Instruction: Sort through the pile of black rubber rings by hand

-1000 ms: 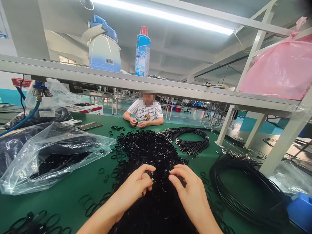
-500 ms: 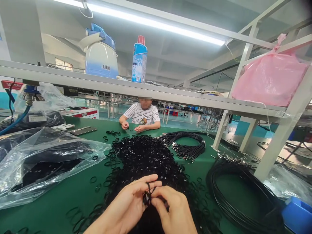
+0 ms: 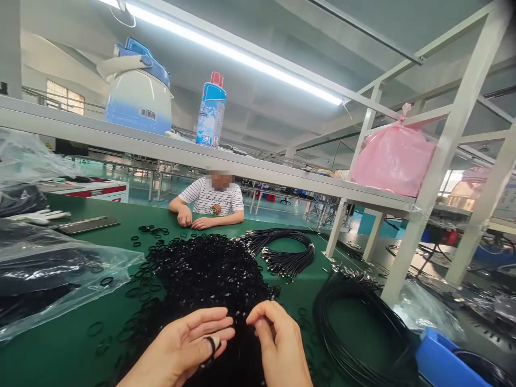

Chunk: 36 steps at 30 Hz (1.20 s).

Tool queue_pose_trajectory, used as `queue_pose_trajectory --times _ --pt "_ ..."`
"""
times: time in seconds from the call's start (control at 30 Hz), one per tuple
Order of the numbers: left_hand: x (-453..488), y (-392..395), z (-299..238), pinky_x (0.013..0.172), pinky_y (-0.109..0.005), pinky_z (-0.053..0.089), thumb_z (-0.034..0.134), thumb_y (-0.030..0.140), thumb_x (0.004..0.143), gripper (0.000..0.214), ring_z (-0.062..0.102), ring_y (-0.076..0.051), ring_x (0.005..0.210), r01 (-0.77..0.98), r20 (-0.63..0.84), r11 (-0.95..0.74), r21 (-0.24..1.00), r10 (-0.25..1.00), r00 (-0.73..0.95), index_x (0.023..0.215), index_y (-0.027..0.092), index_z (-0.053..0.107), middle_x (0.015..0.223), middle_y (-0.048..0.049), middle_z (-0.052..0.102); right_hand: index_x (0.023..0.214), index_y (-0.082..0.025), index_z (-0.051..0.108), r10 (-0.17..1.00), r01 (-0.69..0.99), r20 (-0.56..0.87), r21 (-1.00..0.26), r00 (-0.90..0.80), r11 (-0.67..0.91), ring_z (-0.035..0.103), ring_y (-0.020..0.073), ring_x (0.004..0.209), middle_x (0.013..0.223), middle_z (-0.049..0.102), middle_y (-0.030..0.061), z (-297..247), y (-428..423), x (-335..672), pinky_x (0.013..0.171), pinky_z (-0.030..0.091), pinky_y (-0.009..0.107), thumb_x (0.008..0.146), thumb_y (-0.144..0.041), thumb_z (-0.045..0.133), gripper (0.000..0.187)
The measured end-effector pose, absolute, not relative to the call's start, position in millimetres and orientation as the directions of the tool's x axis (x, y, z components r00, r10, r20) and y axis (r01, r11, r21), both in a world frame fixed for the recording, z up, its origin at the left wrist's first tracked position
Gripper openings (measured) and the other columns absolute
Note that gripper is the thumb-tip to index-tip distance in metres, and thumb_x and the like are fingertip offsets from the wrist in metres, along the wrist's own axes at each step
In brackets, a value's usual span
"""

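Observation:
A big heap of small black rubber rings lies on the green table in front of me. My left hand is low in the middle, palm up, fingers stretched out, with one black ring looped over a fingertip. My right hand is just to its right, fingers curled together in a pinch above the heap; what it pinches is too small to make out.
A coil of black cable lies to the right, a bundle of black cords behind the heap. Clear plastic bags sit at the left. A person in a striped shirt sits opposite. A blue bin is at the lower right. A shelf crosses overhead.
My hands were pressed together working a ring; they have parted, the left one opening flat with a ring on its finger. The view has swung to the right.

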<state>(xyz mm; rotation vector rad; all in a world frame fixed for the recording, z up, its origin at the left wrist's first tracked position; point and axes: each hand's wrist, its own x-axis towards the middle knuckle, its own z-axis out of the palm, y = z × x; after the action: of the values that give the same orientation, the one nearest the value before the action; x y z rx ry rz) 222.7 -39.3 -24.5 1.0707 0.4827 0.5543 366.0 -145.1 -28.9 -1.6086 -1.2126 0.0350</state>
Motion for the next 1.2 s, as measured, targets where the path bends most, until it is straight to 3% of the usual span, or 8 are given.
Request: queue_pose_trajectory --times 0.13,0.33,0.4,0.63,0.77,0.9,1.03,1.2 --pt "222.1 -43.1 -20.7 0.091 -0.038 0.051 0.080 0.031 0.063 0.053 0.061 -0.031 0.107 -0.233 -0.127 0.446 0.864 0.643 0.755 0.110 0.011 0.064 0.108 -0.0156 0.069 0.073 -0.020 0.061 0.753 0.634 0.470 -0.768 0.460 0.092 0.056 0.0105 0.060 0.074 0.057 -0.0011 -24.8 -146.3 359.8 0.055 0.040 0.019 0.084 -0.011 0.039 0.026" --pt "224.4 -44.7 -27.9 0.091 -0.037 0.049 0.076 0.029 0.068 0.049 0.059 -0.031 0.110 -0.300 -0.104 0.501 0.812 0.630 0.770 0.112 0.012 0.064 0.114 -0.0152 0.067 0.073 -0.021 0.062 0.728 0.720 0.539 -0.688 0.424 0.090 0.055 0.0127 0.060 0.072 0.059 -0.0019 -39.8 -137.0 339.0 0.056 0.040 0.022 0.072 -0.019 0.060 0.003" --pt "223.8 -42.6 -32.8 0.089 -0.036 0.049 0.074 0.032 0.069 0.049 0.060 -0.030 0.109 -0.292 -0.101 0.505 0.812 0.615 0.782 0.114 0.014 0.063 0.116 -0.0148 0.066 0.074 -0.022 0.061 0.724 0.762 0.548 -0.646 0.419 0.048 0.054 0.0131 0.060 0.074 0.059 -0.0021 -49.2 -133.3 336.9 0.057 0.039 0.023 0.066 -0.016 0.063 0.010" --pt "221.2 -43.8 -34.3 0.090 -0.037 0.049 0.069 0.037 0.075 0.048 0.064 -0.028 0.101 -0.256 -0.087 0.463 0.848 0.599 0.796 0.118 0.016 0.060 0.113 -0.0124 0.067 0.073 -0.021 0.054 0.748 0.808 0.568 -0.584 0.343 0.073 0.053 0.0115 0.059 0.074 0.056 -0.0013 -56.2 -133.3 346.8 0.052 0.036 0.021 0.072 -0.009 0.047 0.014" --pt "223.9 -42.7 -36.0 0.069 -0.030 0.054 0.066 0.046 0.075 0.055 0.068 -0.027 0.093 -0.140 -0.141 0.374 0.917 0.632 0.762 0.121 0.017 0.056 0.108 -0.0124 0.069 0.069 -0.020 0.053 0.775 0.745 0.504 -0.664 0.381 0.066 0.050 0.0120 0.056 0.069 0.054 -0.0009 -48.5 -134.3 349.5 0.051 0.035 0.021 0.076 -0.019 0.050 0.007" --pt "228.0 -36.3 -40.6 0.043 -0.020 0.044 0.070 0.053 0.067 0.066 0.071 -0.025 0.072 -0.075 -0.130 0.268 0.961 0.670 0.731 0.118 0.012 0.058 0.097 -0.0161 0.071 0.068 -0.018 0.053 0.815 0.630 0.425 -0.771 0.393 0.097 0.047 0.0123 0.055 0.065 0.052 -0.0009 -47.1 -133.7 352.2 0.049 0.033 0.021 0.076 -0.023 0.051 0.010" --pt "227.6 -32.5 -36.7 0.040 -0.018 0.040 0.067 0.050 0.071 0.062 0.071 -0.024 0.070 -0.082 -0.101 0.230 0.970 0.681 0.725 0.117 0.010 0.056 0.094 -0.0170 0.072 0.069 -0.018 0.053 0.806 0.608 0.415 -0.789 0.423 0.088 0.048 0.0135 0.059 0.067 0.052 -0.0008 -42.7 -137.3 358.2 0.053 0.035 0.022 0.077 -0.021 0.051 0.009" --pt "224.3 -37.4 -27.6 0.046 -0.019 0.043 0.066 0.050 0.073 0.058 0.070 -0.021 0.070 -0.064 -0.119 0.230 0.971 0.700 0.705 0.113 0.010 0.056 0.083 -0.0127 0.073 0.078 -0.020 0.062 0.817 0.755 0.465 -0.653 0.342 0.056 0.056 0.0141 0.064 0.074 0.061 0.0000 -34.9 -145.2 363.7 0.060 0.040 0.023 0.076 -0.006 0.044 0.023"
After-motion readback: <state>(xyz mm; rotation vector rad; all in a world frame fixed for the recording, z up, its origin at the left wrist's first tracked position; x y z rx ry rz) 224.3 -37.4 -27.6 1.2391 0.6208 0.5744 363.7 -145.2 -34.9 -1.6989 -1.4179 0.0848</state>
